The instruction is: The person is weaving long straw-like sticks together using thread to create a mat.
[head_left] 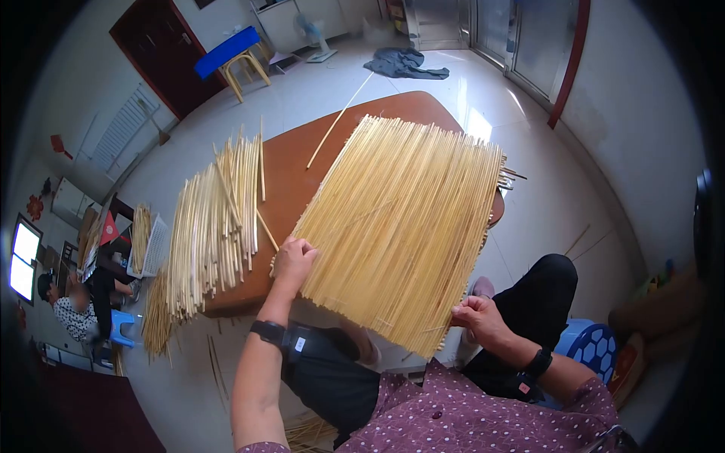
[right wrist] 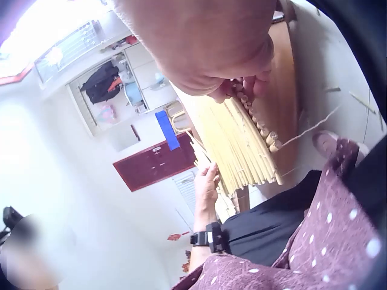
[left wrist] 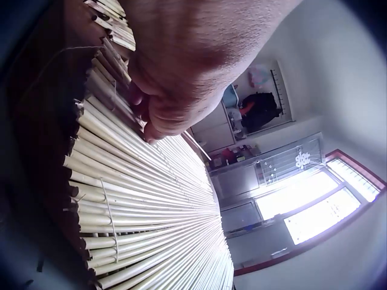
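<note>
A wide reed mat (head_left: 400, 226), made of pale stalks lying side by side, spreads over a brown table (head_left: 294, 151) and overhangs its near side. My left hand (head_left: 295, 260) grips the mat's left edge, its fingers bent over the outer stalks in the left wrist view. At the near right corner, my right hand (head_left: 482, 321) pinches the right edge between thumb and fingers. Stalk ends (right wrist: 263, 130) and a loose thread (right wrist: 311, 128) show beside that hand in the right wrist view. A thin tie (left wrist: 109, 217) crosses several stalks near their ends in the left wrist view.
Loose stalks (head_left: 215, 226) lie in a heap on the table's left part, with one single stalk (head_left: 340, 121) beyond the mat. More stalks (head_left: 156, 317) lean at the table's left. Behind sits another person (head_left: 79, 313) near a blue stool (head_left: 121, 329). Dark cloth (head_left: 404, 63) lies on the floor.
</note>
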Demonstrator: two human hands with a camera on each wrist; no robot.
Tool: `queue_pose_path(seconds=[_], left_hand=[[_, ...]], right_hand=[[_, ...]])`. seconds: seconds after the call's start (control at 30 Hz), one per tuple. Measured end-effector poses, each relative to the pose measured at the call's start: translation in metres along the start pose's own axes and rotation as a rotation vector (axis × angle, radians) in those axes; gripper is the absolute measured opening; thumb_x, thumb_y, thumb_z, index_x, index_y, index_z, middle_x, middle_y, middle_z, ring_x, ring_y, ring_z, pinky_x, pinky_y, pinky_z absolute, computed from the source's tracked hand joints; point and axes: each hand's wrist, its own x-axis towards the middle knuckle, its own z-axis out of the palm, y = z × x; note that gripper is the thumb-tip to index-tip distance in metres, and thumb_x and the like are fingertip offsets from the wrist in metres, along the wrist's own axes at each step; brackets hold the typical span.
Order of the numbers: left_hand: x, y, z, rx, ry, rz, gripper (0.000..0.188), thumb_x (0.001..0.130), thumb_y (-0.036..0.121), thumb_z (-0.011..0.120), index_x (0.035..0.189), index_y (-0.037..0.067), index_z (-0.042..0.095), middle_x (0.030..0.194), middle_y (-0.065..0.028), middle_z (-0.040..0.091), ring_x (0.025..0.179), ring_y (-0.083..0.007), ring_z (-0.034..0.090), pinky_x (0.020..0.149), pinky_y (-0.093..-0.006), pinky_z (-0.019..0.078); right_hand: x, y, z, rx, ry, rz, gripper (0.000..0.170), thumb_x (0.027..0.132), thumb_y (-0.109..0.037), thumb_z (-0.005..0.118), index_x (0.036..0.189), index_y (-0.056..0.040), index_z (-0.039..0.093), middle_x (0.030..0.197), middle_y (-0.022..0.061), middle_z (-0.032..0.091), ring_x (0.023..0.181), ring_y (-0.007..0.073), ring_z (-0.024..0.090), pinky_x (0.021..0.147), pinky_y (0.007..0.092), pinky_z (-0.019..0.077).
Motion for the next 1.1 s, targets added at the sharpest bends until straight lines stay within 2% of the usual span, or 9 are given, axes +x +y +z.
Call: queue_pose_path(seconds=[0.27,0.33,0.43,0.47,0.53,0.67,0.9,1.03,1.1], left_hand=[[-0.005,0.018,0.012,-0.127,-0.059,-0.062,0.019,0.080,0.020,0.066,0.085,0.002,0.061,0.089,-0.0147,0.064,0.083,-0.0299,0.063,0.076,-0.0399,0.0492],[-0.002,0.027,0.010,-0.326,-0.193,-0.201,0.023,0.083,0.024,0.065,0.088,0.002,0.059,0.086,-0.0150,0.066,0.080,-0.0290,0.065,0.073,-0.0393,0.0502],[-0.005,0.049,0.013,-0.437,-0.265,-0.229,0.028,0.084,0.029,0.065,0.088,0.002,0.059,0.082,-0.0146,0.067,0.077,-0.0275,0.065,0.072,-0.0383,0.0508],[-0.007,0.057,0.018,-0.442,-0.266,-0.225,0.028,0.084,0.029,0.065,0.088,0.002,0.059,0.082,-0.0146,0.067,0.077,-0.0275,0.065,0.072,-0.0383,0.0508],[-0.008,0.070,0.021,-0.273,-0.226,-0.013,0.034,0.084,0.035,0.066,0.088,0.002,0.059,0.078,-0.0136,0.066,0.076,-0.0258,0.065,0.072,-0.0376,0.0510],[-0.017,0.090,0.033,-0.094,-0.207,0.082,0.025,0.082,0.030,0.067,0.083,0.005,0.062,0.081,-0.0138,0.066,0.078,-0.0310,0.064,0.070,-0.0417,0.0499],[-0.020,0.089,0.039,-0.221,-0.183,0.001,0.022,0.083,0.023,0.064,0.080,0.001,0.062,0.073,-0.0177,0.063,0.071,-0.0328,0.064,0.065,-0.0404,0.0495],[-0.022,0.091,0.039,-0.298,-0.131,0.022,0.020,0.083,0.020,0.064,0.080,0.000,0.060,0.069,-0.0161,0.062,0.066,-0.0309,0.063,0.064,-0.0392,0.0496],[-0.021,0.089,0.040,-0.427,-0.072,-0.020,0.018,0.082,0.017,0.065,0.082,0.000,0.058,0.073,-0.0146,0.061,0.066,-0.0295,0.061,0.064,-0.0388,0.0495]], right_hand=[[0.026,-0.061,-0.061,-0.421,0.196,-0.182,0.011,0.087,-0.005,0.063,0.079,-0.0009,0.056,0.074,0.0039,0.061,0.068,0.0129,0.063,0.066,0.0271,0.0541],[0.043,-0.072,-0.083,-0.517,0.245,-0.252,0.013,0.086,-0.004,0.063,0.076,0.0002,0.055,0.071,0.0041,0.060,0.065,0.0134,0.062,0.062,0.0277,0.0540],[0.062,-0.092,-0.112,-0.579,0.315,-0.307,0.011,0.085,-0.003,0.063,0.077,0.0007,0.057,0.070,0.0041,0.060,0.064,0.0129,0.061,0.060,0.0276,0.0531],[0.066,-0.099,-0.122,-0.640,0.358,-0.335,0.011,0.084,-0.004,0.063,0.077,0.0015,0.058,0.070,0.0049,0.060,0.063,0.0128,0.060,0.059,0.0276,0.0521],[0.073,-0.112,-0.125,-0.703,0.410,-0.365,0.010,0.083,-0.005,0.064,0.077,0.0023,0.059,0.069,0.0056,0.060,0.061,0.0126,0.059,0.058,0.0276,0.0510],[0.076,-0.127,-0.117,-1.013,0.531,-0.498,0.012,0.079,-0.008,0.065,0.078,0.0036,0.061,0.068,0.0103,0.061,0.063,0.0156,0.058,0.059,0.0312,0.0482],[0.100,-0.146,-0.112,-1.167,0.588,-0.569,0.014,0.078,-0.011,0.067,0.079,0.0030,0.062,0.073,0.0149,0.063,0.064,0.0237,0.060,0.062,0.0349,0.0481],[0.114,-0.160,-0.106,-1.187,0.589,-0.498,0.014,0.078,-0.012,0.066,0.078,0.0019,0.061,0.081,0.0143,0.065,0.072,0.0263,0.062,0.068,0.0349,0.0494],[0.112,-0.162,-0.091,-1.358,0.675,-0.838,0.011,0.078,-0.010,0.067,0.078,-0.0005,0.060,0.089,0.0120,0.066,0.083,0.0269,0.063,0.074,0.0342,0.0498]])
